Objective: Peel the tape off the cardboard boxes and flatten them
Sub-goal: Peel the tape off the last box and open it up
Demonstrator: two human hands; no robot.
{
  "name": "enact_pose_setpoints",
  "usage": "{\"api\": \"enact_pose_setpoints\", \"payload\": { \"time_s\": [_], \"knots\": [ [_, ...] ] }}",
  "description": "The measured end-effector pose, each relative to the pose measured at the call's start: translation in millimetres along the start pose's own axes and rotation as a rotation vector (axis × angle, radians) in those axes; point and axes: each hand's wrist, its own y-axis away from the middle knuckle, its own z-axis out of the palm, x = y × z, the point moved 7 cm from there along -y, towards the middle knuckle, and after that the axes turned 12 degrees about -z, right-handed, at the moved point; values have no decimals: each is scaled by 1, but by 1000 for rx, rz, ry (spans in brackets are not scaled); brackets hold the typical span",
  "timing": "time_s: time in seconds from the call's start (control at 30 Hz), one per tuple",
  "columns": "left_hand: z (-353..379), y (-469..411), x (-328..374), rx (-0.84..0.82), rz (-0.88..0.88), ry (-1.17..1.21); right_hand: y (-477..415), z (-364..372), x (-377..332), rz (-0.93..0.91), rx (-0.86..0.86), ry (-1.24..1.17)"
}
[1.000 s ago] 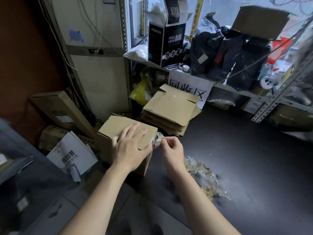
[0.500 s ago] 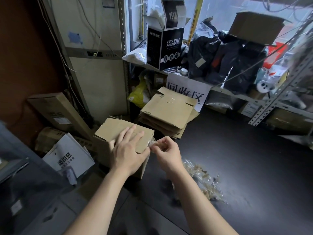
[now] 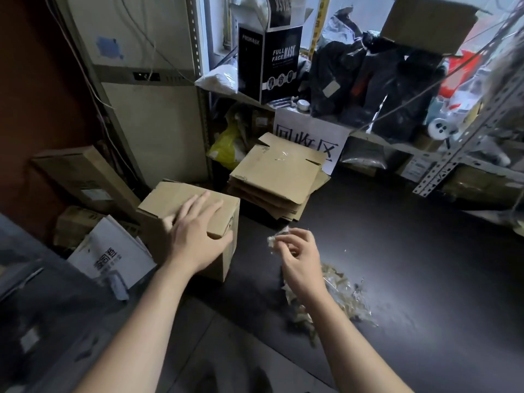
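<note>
While the left hand (image 3: 195,239) lies flat on the small cardboard box (image 3: 170,199), its fingers straight and spread over the smooth brown lid, the right hand (image 3: 297,251) hangs just beside the box and apart from it. Its thumb and forefinger pinch a crumpled scrap of clear tape (image 3: 277,236), the other fingers loosely curled. The cube-shaped, matte box stands upright at the left edge of the dark tabletop (image 3: 411,265). Behind it rests a stack of flattened boxes (image 3: 278,177), corrugated edges showing. A glossy, wrinkled heap of peeled tape (image 3: 340,296) lies on the tabletop under the right wrist.
</note>
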Motion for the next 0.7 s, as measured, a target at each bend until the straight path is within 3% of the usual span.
{"api": "enact_pose_setpoints", "payload": {
  "time_s": [0.23,0.4,0.57,0.7],
  "knots": [
    [0,11,-2,31,87,62,11,7,21,69,-189,148],
    [7,21,10,44,185,98,16,-8,40,23,-252,641],
    [11,29,20,97,246,159,25,-13,52,-41,-150,455],
    [14,32,22,93,304,224,30,-19,60,1,-92,473]
  ]
}}
